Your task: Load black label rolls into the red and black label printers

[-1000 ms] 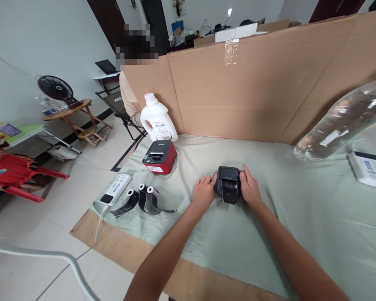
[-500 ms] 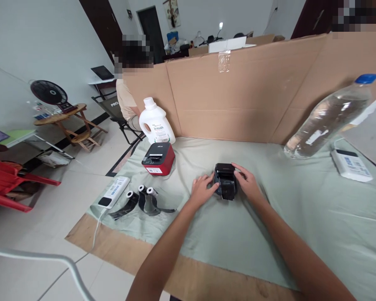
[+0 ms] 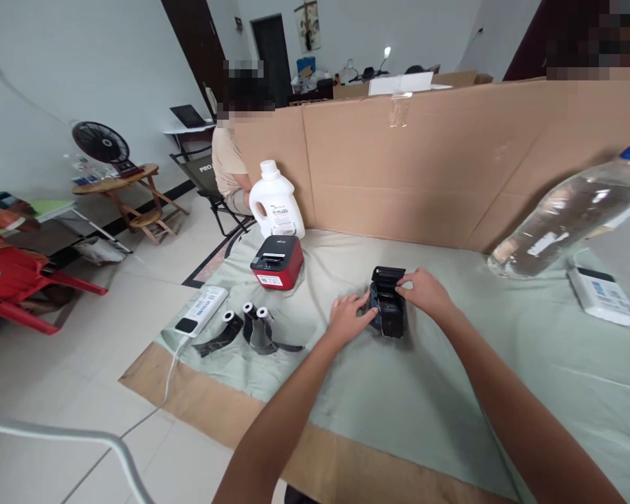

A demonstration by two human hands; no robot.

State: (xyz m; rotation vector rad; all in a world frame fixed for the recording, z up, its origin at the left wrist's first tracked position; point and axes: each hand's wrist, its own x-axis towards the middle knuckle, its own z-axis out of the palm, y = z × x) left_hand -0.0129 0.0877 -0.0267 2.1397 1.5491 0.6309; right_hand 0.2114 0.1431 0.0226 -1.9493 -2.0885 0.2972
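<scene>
A small black receipt printer [image 3: 392, 318] stands on the green cloth in front of me, its cover [image 3: 388, 275] raised at the back. My left hand [image 3: 348, 318] grips the printer's left side, the thumb at the front and the index finger near the top. With thumb and fingers closed together, my right hand [image 3: 424, 290] pinches the right edge of the raised cover. Left of my hands lie several small rolls of black paper tape [image 3: 262, 329] with loose tails. Behind them stands a red and black receipt printer [image 3: 277, 262].
A white jug [image 3: 278, 203] stands by the cardboard wall [image 3: 399, 168]. At right, a large water bottle [image 3: 561, 217] leans beside a white power strip [image 3: 603, 294]. Another power strip [image 3: 202, 311] with a cord lies at the left table edge. People sit beyond the table.
The printer's cover has tilted up further. My right hand has shifted from the printer's top right side to a pinch on the cover's edge. My view has turned slightly left.
</scene>
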